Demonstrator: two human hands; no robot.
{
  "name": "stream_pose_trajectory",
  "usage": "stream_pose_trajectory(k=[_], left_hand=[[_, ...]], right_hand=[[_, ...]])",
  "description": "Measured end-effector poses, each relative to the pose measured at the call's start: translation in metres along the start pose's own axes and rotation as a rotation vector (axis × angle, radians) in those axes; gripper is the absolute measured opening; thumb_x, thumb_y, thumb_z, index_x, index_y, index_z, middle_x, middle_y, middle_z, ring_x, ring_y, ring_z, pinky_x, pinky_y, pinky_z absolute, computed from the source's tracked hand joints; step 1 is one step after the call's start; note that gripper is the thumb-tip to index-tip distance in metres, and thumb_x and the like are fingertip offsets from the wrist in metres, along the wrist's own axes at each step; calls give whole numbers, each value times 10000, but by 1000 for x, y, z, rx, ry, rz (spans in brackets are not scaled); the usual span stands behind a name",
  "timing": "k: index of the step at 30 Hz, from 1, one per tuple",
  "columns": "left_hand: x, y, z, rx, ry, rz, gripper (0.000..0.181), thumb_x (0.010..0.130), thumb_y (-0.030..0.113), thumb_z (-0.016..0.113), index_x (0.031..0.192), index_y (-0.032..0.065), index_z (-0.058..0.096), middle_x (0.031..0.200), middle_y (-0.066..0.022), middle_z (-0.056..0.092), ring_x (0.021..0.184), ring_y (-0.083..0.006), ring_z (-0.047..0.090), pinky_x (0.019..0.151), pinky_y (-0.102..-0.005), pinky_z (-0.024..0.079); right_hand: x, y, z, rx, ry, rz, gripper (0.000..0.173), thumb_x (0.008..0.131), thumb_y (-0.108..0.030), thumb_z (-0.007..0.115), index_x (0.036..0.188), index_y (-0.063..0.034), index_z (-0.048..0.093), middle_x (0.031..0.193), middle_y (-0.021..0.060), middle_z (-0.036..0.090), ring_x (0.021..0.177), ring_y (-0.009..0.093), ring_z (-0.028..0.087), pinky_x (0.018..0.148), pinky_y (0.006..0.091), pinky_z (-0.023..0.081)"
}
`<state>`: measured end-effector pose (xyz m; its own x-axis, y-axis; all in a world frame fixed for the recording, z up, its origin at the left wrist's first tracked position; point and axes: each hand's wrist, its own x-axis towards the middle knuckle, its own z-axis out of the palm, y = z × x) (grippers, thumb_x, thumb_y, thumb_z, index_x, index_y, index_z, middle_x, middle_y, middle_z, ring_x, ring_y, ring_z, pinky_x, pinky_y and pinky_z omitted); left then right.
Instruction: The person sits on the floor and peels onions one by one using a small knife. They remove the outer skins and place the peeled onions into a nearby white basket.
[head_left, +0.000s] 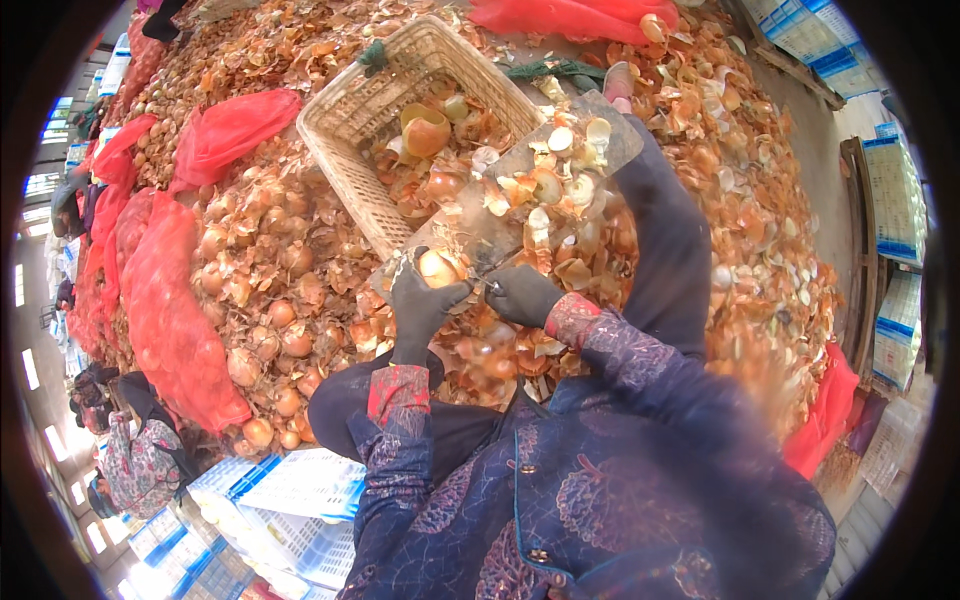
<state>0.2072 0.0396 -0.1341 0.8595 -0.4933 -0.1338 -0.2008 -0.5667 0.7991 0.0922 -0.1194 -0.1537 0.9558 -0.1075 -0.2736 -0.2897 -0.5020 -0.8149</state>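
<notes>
My left hand (422, 304), in a dark glove, grips a yellow onion (441, 268) from below and the side. Beside it my gloved right hand (523, 295) is closed around a small knife (491, 284), mostly hidden in the fist, with its metal end near the onion's right side. Both hands are over the near end of a worn board (480, 225) that slants up to the right. Onion trimmings (550, 185) and skins lie on the board's far part. Under the board's left side stands a dirty plastic crate (341, 180) with onions and loose skins inside.
Unpeeled onions (281, 330) are heaped at the left, beside a full red mesh sack (169, 315). Skins (750, 247) cover the floor at right. White-and-blue crates (300, 495) stand near my left side. Another person (142, 457) sits at lower left.
</notes>
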Motion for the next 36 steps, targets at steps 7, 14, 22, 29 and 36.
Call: stream_pose_trajectory(k=[7,14,22,29,36], left_hand=[[3,6,-6,-174,-72,-80,616,586,155,843,1120,-33,598,1000,-103,656,863,-180,639,766,-311,527],[5,14,-7,-83,-69,-70,578,596,208,847,1074,-16,612,935,-102,664,795,-191,647,726,-315,531],[3,5,-3,-23,-48,-16,628,563,238,856,1067,-28,591,913,-135,669,770,-250,651,740,-346,524],[5,14,-9,-189,-44,-85,664,586,237,862,1109,-52,574,970,-144,667,842,-221,665,760,-327,536],[4,10,-41,-869,64,-152,630,669,65,757,1248,-7,517,1075,-112,617,942,-209,630,797,-335,555]], right_hand=[[27,-6,4,-189,-146,110,211,775,-140,547,849,18,666,821,240,658,839,400,653,756,480,513],[48,-27,3,-250,-30,155,223,787,-209,603,818,-10,699,857,214,680,852,370,671,752,453,528],[13,-29,1,-227,-48,314,200,795,-135,569,882,-11,699,896,213,690,886,370,676,776,461,535],[28,-3,7,-249,-149,275,194,769,-159,583,829,-11,694,835,227,667,828,392,657,730,466,526],[5,0,4,-24,-295,315,240,792,-181,552,816,8,698,855,220,685,784,340,689,700,426,564]])
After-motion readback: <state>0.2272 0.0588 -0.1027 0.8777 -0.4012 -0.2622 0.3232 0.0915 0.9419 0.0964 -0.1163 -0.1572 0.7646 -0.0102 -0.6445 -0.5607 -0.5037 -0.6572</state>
